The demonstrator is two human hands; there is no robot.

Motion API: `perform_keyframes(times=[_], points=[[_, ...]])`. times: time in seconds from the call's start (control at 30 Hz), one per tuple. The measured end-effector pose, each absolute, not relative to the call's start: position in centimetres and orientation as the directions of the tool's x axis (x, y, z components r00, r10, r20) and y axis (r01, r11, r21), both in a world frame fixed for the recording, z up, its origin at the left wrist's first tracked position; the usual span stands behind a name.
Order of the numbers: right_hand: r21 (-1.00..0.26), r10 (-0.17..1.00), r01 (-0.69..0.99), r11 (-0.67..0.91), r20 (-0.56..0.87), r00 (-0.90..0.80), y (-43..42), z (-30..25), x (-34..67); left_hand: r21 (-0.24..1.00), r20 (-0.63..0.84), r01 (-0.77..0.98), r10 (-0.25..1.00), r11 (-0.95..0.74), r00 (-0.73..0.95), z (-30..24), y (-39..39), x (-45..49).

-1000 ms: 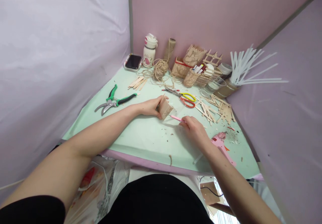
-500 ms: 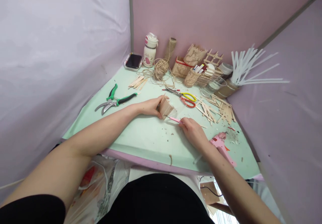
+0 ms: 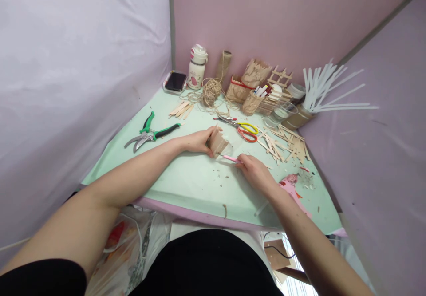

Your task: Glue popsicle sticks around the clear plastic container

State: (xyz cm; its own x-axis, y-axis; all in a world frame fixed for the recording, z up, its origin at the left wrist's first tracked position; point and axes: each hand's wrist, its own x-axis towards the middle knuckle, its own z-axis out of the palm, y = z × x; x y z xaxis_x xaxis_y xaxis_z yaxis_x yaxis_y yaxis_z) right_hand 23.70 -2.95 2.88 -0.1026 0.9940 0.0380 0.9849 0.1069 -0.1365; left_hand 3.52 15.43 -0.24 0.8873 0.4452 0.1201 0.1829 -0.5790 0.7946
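My left hand [image 3: 198, 141] is closed around a small brown box made of craft sticks [image 3: 218, 141], holding it on the pale green table [image 3: 186, 180]. My right hand [image 3: 254, 171] pinches a thin pink tool [image 3: 230, 158], perhaps a craft knife or pen. Its tip points left and touches the lower edge of the box.
Green-handled pruners [image 3: 149, 134] lie at the left. Yellow and red scissors [image 3: 244, 130] and a heap of loose craft sticks [image 3: 284, 143] lie right of the box. A pink glue gun [image 3: 291, 185] rests near my right wrist. Twine [image 3: 209, 92], a bottle [image 3: 197, 67], a phone [image 3: 175, 82] and holders line the back.
My right hand has slid a little to the left, bringing the pink tool's tip up to the box. My left hand and the box have stayed put.
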Motion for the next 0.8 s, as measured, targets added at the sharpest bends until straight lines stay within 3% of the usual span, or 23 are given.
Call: perform_keyframes(times=[0.2,0.47,0.8], points=[[-0.139,0.993,0.984,0.114,0.038,-0.11,-3.3,2.8,23.9,0.803,0.126,0.172,0.444,-0.571,0.887,-0.2,15.4,3.5],[-0.152,0.986,0.985,0.087,0.155,-0.063,-3.7,2.9,25.0,0.781,0.129,0.181,0.438,-0.597,0.89,-0.4,15.6,3.5],[-0.142,0.987,0.985,0.094,0.139,-0.074,-3.8,2.6,24.4,0.805,0.14,0.154,0.437,-0.572,0.889,-0.4,15.5,3.6]])
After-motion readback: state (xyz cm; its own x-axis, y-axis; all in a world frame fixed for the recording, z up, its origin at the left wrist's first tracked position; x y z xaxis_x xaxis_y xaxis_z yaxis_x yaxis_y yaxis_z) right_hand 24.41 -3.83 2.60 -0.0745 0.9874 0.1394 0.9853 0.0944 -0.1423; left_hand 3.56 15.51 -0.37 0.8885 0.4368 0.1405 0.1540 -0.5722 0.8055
